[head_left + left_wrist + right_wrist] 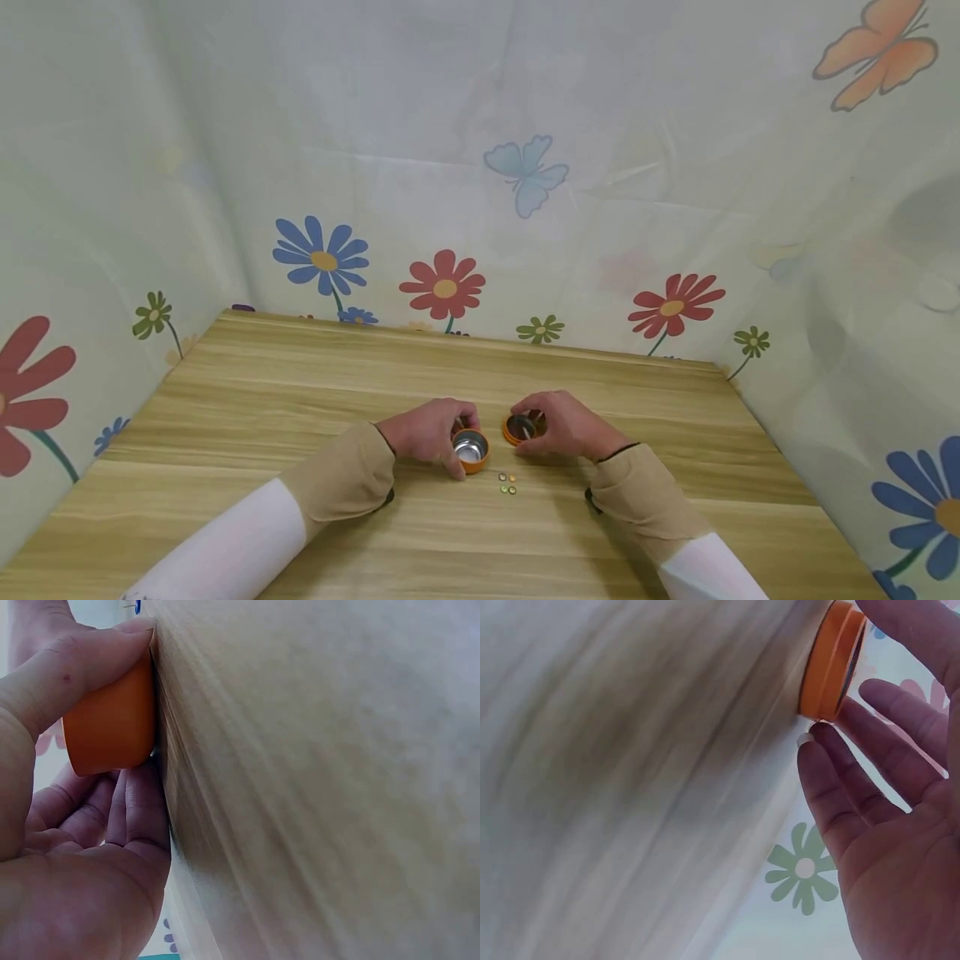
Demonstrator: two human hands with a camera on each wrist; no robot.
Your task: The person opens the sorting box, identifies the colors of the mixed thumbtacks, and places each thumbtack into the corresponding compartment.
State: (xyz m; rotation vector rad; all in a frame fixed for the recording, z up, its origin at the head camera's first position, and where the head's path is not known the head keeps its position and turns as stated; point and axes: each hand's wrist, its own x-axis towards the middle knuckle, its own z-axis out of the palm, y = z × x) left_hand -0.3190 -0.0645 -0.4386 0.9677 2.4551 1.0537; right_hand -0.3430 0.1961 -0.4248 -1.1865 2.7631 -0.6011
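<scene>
My left hand [429, 431] grips a small round orange container [474, 471] with a shiny metal inside. It stands upright on the table, its mouth facing up. In the left wrist view the thumb lies along one side of the orange wall [112, 727] and the fingers curl under the other. My right hand [567, 427] holds a round orange lid [829, 664] with a dark inner face, thumb and fingers at opposite edges. The lid lies flat on the table, dark side up, partly covered by the fingers. Several tiny round beads [512, 491] lie in front, between the hands.
The wood-grain table [315, 358] spreads around both hands. Along its back edge hangs a pale cloth wall [420, 183] printed with flowers and butterflies, and similar walls close off the left and right sides.
</scene>
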